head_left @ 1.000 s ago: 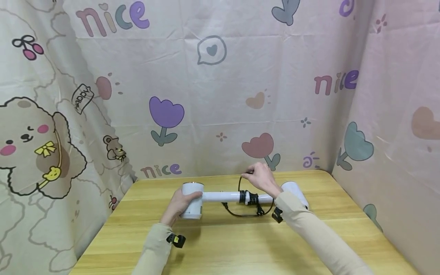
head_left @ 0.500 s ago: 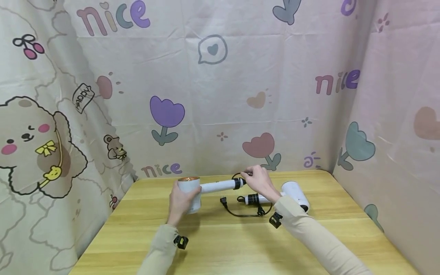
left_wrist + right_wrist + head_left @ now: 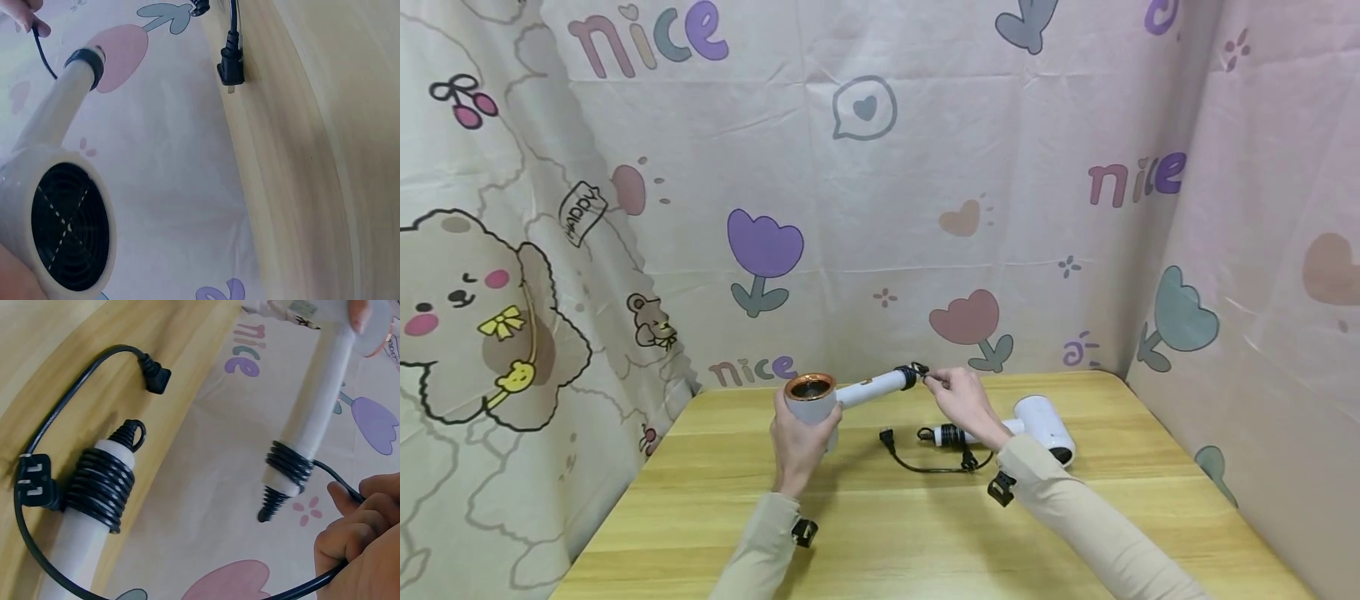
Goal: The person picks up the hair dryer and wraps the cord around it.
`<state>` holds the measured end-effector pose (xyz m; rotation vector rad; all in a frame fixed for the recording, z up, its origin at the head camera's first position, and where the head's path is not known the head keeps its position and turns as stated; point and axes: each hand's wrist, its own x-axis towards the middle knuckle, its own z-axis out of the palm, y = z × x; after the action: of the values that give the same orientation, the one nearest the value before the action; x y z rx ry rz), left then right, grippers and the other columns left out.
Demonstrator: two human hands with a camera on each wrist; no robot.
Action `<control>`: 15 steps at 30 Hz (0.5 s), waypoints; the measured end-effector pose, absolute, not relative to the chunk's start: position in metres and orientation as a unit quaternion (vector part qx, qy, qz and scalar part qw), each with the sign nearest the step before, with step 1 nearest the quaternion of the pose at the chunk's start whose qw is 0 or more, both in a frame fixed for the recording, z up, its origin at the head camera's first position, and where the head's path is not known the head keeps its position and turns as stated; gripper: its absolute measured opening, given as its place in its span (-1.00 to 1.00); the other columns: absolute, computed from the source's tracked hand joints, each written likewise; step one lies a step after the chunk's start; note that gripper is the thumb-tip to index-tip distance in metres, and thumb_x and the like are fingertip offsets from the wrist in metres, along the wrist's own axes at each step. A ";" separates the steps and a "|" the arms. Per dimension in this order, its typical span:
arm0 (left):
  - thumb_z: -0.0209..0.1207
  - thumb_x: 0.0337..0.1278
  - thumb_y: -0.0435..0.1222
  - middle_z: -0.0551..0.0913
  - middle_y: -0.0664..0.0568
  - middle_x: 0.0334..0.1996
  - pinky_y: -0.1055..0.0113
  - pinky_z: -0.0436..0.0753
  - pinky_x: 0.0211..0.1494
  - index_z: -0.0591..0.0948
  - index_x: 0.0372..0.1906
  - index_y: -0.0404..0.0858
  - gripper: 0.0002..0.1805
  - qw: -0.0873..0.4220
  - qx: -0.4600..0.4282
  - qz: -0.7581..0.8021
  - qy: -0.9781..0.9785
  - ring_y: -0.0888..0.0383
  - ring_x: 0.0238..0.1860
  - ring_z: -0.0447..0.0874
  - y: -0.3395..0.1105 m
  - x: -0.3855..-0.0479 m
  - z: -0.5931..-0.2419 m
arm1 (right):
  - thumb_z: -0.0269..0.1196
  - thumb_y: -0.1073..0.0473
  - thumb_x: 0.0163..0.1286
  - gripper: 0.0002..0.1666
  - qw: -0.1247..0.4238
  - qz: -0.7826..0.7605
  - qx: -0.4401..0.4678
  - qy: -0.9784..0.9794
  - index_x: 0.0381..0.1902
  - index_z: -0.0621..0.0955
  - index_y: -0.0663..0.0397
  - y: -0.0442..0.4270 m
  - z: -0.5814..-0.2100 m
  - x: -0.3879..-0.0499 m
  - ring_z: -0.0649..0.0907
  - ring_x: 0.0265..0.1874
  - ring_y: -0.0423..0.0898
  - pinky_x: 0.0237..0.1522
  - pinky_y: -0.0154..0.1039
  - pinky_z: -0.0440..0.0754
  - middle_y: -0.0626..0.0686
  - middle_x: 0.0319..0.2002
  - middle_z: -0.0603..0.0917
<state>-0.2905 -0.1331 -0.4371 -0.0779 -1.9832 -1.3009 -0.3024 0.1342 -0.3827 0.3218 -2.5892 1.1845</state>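
My left hand (image 3: 803, 446) grips the barrel of a white hair dryer (image 3: 868, 389), raised above the table, its handle pointing right and slightly up. A copper ring rims the barrel's upturned end; the left wrist view shows a dark grille (image 3: 70, 228). Black cord (image 3: 290, 464) is coiled round the end of that handle. From the coil a strand runs to my right hand (image 3: 966, 398), whose thumb and fingers pinch it; more cord trails out below the hand. A second white hair dryer (image 3: 1043, 425) lies on the table under my right forearm, its handle pointing left.
Cord is wound round the second dryer's handle (image 3: 84, 544), with a plug (image 3: 37, 481) beside it. Another plug (image 3: 887, 439) lies on the wooden table (image 3: 880, 533), on a curved length of cord. A patterned curtain (image 3: 880, 208) hangs behind the table and along its sides.
My left hand has raised and tilted the hair dryer, turning its copper-rimmed end up and its handle upward. Its handle has moved off the second dryer's. My right hand stays nearly in place, pinching the cord.
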 end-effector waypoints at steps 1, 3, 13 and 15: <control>0.56 -0.28 -0.15 0.66 -0.21 -0.19 0.16 0.65 -0.36 0.37 0.20 -0.23 -0.14 0.380 -0.029 -0.511 -0.771 -0.09 -0.32 0.66 -0.132 -0.290 -0.437 | 0.09 0.05 0.51 -0.65 0.138 0.411 0.112 -0.894 0.00 0.71 0.09 0.134 -0.383 -0.302 0.20 -0.79 -0.21 -0.67 -0.33 0.25 -0.08 -0.74 0.36; 0.56 -0.29 -0.15 0.66 -0.21 -0.19 0.15 0.64 -0.35 0.36 0.20 -0.23 -0.13 0.389 -0.021 -0.514 -0.764 -0.10 -0.31 0.66 -0.131 -0.290 -0.437 | 0.08 0.04 0.51 -0.65 0.139 0.410 0.114 -0.894 0.01 0.71 0.06 0.135 -0.385 -0.301 0.20 -0.79 -0.21 -0.69 -0.34 0.21 -0.09 -0.74 0.35; 0.55 -0.26 -0.02 0.65 -0.19 -0.16 0.17 0.64 -0.26 0.35 0.25 -0.26 -0.07 0.359 0.080 -0.598 -0.712 -0.06 -0.25 0.63 -0.117 -0.291 -0.435 | 0.02 0.04 0.55 -0.61 0.130 0.425 0.130 -0.886 0.08 0.68 0.05 0.135 -0.391 -0.297 0.21 -0.79 -0.21 -0.65 -0.31 0.26 -0.09 -0.78 0.30; 0.53 -0.23 0.02 0.61 -0.15 -0.12 0.19 0.63 -0.20 0.34 0.25 -0.25 -0.07 0.327 0.098 -0.634 -0.694 -0.02 -0.20 0.60 -0.117 -0.293 -0.434 | 0.00 0.03 0.57 -0.60 0.122 0.429 0.135 -0.885 0.09 0.67 0.05 0.136 -0.391 -0.298 0.19 -0.80 -0.21 -0.64 -0.32 0.26 -0.09 -0.78 0.29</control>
<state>-0.2926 -0.1173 -0.4341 0.2559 -1.8179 -1.6597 -0.2976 0.1362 -0.3914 0.3936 -2.5836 1.2514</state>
